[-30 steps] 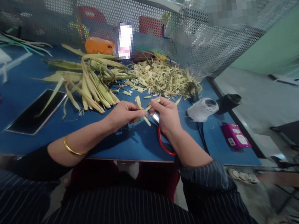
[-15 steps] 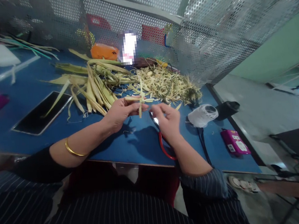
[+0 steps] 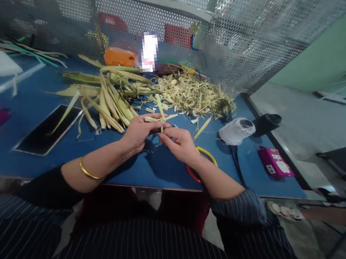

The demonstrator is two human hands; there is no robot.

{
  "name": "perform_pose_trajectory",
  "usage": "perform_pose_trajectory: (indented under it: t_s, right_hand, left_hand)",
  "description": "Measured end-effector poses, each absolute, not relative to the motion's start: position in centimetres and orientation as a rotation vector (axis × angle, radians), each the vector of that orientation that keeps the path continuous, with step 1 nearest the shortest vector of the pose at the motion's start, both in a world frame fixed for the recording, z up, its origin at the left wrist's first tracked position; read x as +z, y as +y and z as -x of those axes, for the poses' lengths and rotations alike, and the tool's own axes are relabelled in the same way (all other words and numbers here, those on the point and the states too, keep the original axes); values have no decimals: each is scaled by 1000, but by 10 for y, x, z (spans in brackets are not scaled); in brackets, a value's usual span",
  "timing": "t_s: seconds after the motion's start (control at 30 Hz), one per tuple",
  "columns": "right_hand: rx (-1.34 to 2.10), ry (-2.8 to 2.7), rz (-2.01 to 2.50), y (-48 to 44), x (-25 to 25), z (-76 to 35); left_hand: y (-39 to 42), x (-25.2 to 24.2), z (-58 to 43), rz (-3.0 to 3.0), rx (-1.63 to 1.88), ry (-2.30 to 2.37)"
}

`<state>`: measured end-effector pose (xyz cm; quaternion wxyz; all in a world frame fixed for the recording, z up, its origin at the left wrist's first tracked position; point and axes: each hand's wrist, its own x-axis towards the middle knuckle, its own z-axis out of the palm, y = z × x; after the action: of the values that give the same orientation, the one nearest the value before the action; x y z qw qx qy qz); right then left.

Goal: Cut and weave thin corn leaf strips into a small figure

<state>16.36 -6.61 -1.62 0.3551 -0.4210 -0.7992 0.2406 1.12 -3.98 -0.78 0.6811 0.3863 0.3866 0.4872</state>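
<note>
A small cross of pale husk strips (image 3: 162, 118) is pinched between the thumb and fingers of my left hand (image 3: 140, 133). My right hand (image 3: 179, 144) is closed at the cross's lower arm, its thumb and fingertips pressed together there; whatever thin thing it may pinch is too small to make out. Under my right hand and wrist lie scissors with red and yellow handles (image 3: 207, 154), their blades mostly hidden. Long green-yellow husks (image 3: 112, 100) are heaped behind my left hand, and a pile of shredded husk (image 3: 190, 92) lies behind the cross.
A dark phone-like slab (image 3: 49, 130) lies at the left on the blue table (image 3: 165, 175). To the right are a white thread spool (image 3: 236, 131), a black cylinder (image 3: 267, 123) and a purple packet (image 3: 275, 162). A perforated metal screen (image 3: 160, 7) rises behind, near an orange packet (image 3: 120, 57).
My right hand has moved left to the cross's lower arm, uncovering the yellow scissor handle. The cross has tilted slightly in my left hand.
</note>
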Motion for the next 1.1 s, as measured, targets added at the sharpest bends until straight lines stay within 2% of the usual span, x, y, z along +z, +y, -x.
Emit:
perform_pose_trajectory:
  t_s: [0.1,0.23,0.33,0.5,1.1]
  right_hand:
    - [631,-2025,1123,-64,-17,-165]
    - [640,-1686,1306,-51,-22,-173]
    - [778,-1482,1235,-40,-25,-178]
    - [759,-1595,1094,-34,-29,-182]
    - [461,-1780,1199,-35,-25,-187]
  left_hand:
    - [-35,-4,-8,-843,1103,876]
    - [-28,-2,-1,-854,1134,882]
    - [-27,-4,0,-977,1085,866]
    - [-27,-10,-7,-1060,1060,929]
    - [-22,-14,-8,-1085,977,930]
